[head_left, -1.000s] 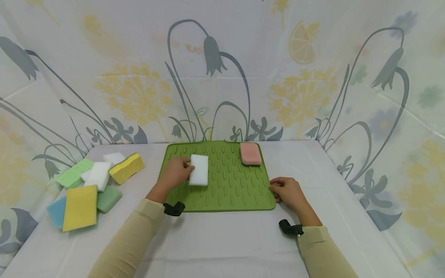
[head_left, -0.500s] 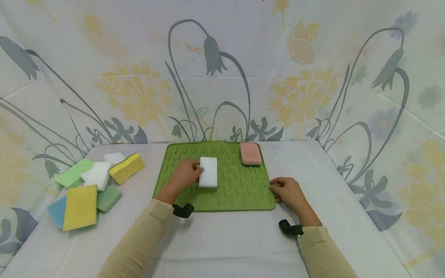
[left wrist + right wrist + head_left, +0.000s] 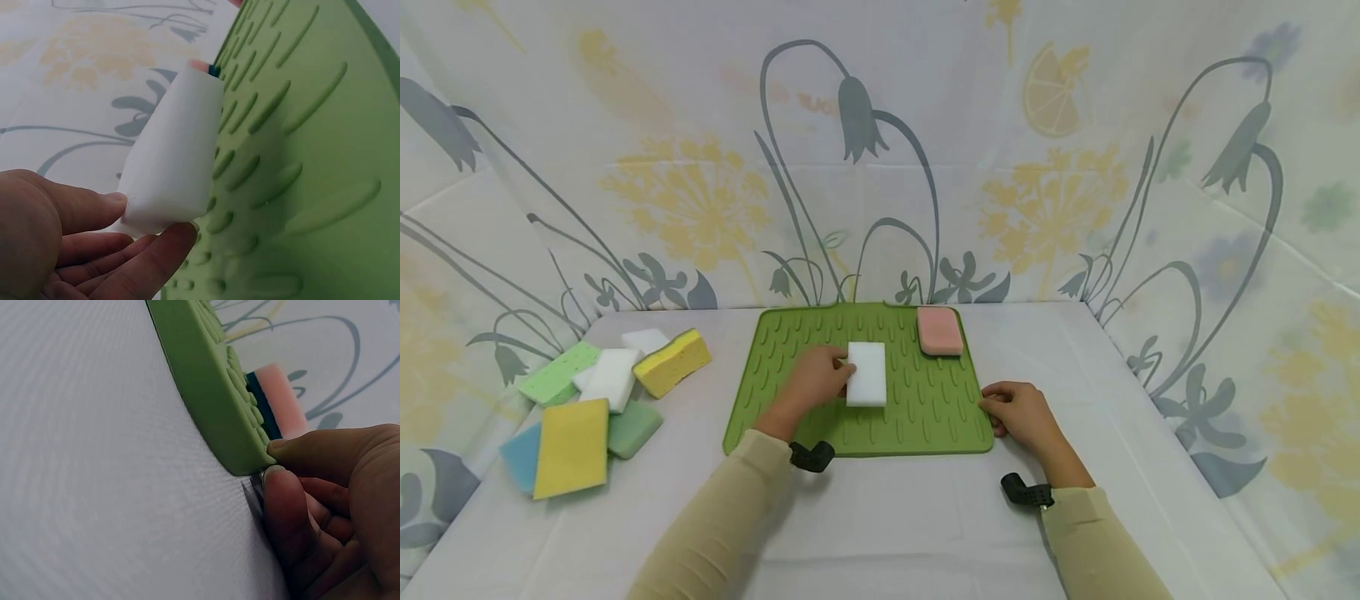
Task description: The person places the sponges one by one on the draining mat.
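Note:
A white sponge block point(image 3: 867, 375) is pinched along its left side by my left hand point(image 3: 814, 382), over the middle of a green ridged mat point(image 3: 925, 425). In the left wrist view, the thumb is on one face of the white sponge point(image 3: 178, 144) and the fingers are on the other, close to the ridges. My right hand point(image 3: 1021, 414) pinches the mat's right edge near its front corner; thumb and forefinger grip the green rim point(image 3: 231, 425) in the right wrist view. A pink sponge point(image 3: 940, 331) with a dark underside lies at the mat's back right corner.
On the white-covered table at left lies a loose pile: a yellow sponge point(image 3: 672, 363), white blocks point(image 3: 613, 379), a light green sponge point(image 3: 559, 375), a darker green one point(image 3: 635, 429), a flat yellow one point(image 3: 572, 448) and a blue one point(image 3: 522, 457). A flower-printed cloth point(image 3: 880, 192) stands behind.
My left hand has carried the white sponge to the right across the mat and slightly toward me. The right hand stays at the mat's edge, and the pink sponge has not moved.

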### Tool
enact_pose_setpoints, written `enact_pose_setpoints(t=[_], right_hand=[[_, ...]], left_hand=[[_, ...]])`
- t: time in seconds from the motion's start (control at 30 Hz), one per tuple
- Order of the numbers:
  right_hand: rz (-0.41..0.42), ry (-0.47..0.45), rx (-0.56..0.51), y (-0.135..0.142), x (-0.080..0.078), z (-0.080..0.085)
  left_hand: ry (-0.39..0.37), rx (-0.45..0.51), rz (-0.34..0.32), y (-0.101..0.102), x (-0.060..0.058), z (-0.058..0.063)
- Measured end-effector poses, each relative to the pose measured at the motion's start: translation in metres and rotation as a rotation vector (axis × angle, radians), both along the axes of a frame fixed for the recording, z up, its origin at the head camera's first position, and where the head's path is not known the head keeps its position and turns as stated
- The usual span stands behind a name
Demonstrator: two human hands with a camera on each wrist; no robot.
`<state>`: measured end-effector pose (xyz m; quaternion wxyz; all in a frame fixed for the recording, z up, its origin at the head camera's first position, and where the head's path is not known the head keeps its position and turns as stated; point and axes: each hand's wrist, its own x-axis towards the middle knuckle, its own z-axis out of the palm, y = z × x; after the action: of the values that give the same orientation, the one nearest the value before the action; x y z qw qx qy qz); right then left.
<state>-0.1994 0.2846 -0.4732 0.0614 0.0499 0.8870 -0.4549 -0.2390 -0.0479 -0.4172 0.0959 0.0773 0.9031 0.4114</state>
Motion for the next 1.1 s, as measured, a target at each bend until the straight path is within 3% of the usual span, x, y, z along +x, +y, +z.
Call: enact_pose_setpoints(t=[0.87, 1.1], right_hand=[[0.011, 0.016, 0.000, 0.002, -0.001, -0.005], [0.011, 0.022, -0.001, 0.002, 0.000, -0.004]], left_hand=[[-0.036, 0.011, -0.028, 0.059, 0.006, -0.002], [-0.034, 0.014, -0.025, 0.073, 0.004, -0.007]])
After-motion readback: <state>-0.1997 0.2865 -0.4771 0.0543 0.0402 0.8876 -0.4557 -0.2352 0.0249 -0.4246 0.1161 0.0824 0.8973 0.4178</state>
